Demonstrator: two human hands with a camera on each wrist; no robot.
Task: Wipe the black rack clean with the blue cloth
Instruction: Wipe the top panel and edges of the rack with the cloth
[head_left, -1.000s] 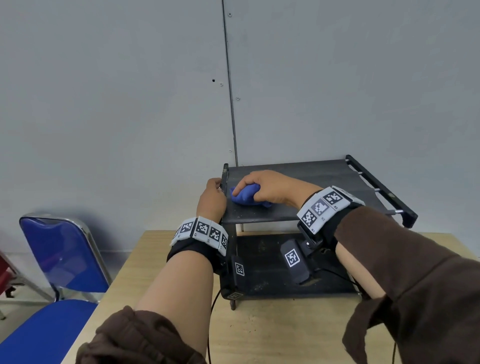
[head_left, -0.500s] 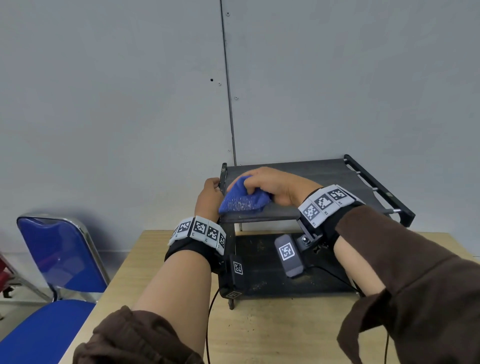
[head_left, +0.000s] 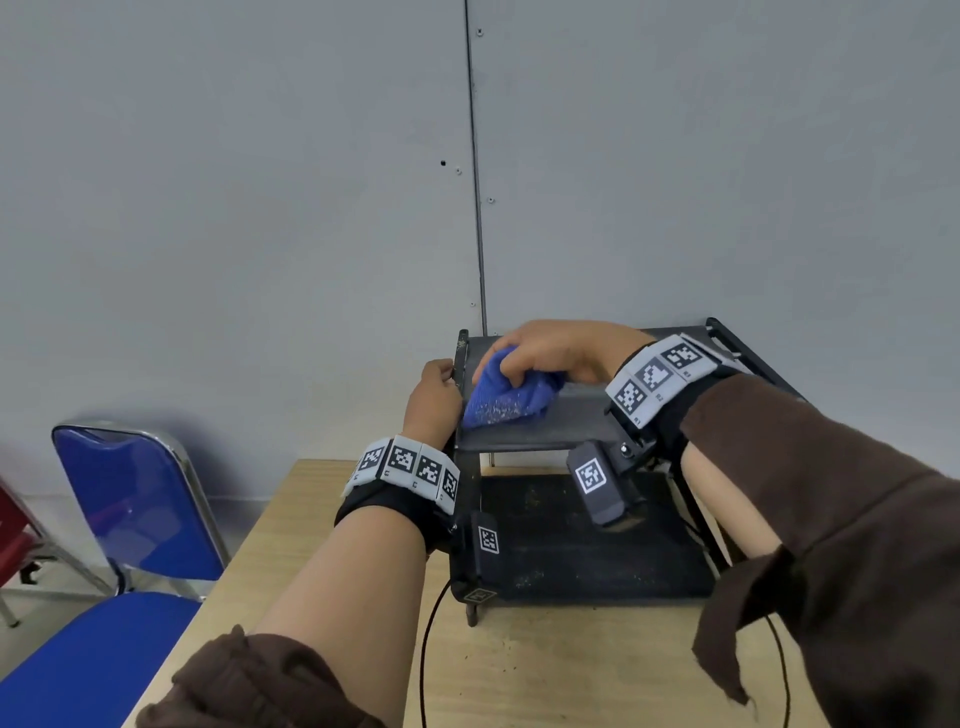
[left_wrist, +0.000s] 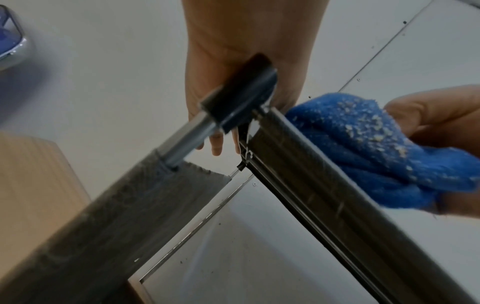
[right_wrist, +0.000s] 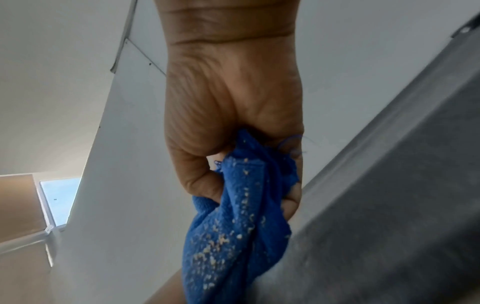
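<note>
A black two-shelf rack (head_left: 582, 415) stands on a wooden table against the grey wall. My left hand (head_left: 434, 397) grips the rack's top left corner post (left_wrist: 241, 92), fingers curled round it. My right hand (head_left: 550, 353) holds the bunched blue cloth (head_left: 506, 397) just above the left end of the top shelf; the cloth (left_wrist: 376, 148) is speckled with pale crumbs. In the right wrist view the cloth (right_wrist: 233, 230) hangs from my closed fist (right_wrist: 233, 131) beside the shelf edge (right_wrist: 389, 195). Pale dust lies on the lower shelf (head_left: 561, 545).
The wooden table (head_left: 545, 670) extends in front of the rack. A blue chair with a chrome frame (head_left: 135, 499) stands to the left of the table. A red chair edge (head_left: 10, 540) shows at the far left. The grey wall is right behind the rack.
My right hand has lifted the cloth off the top shelf and turned it, so its crumb-covered underside now shows. My left hand stays on the corner post.
</note>
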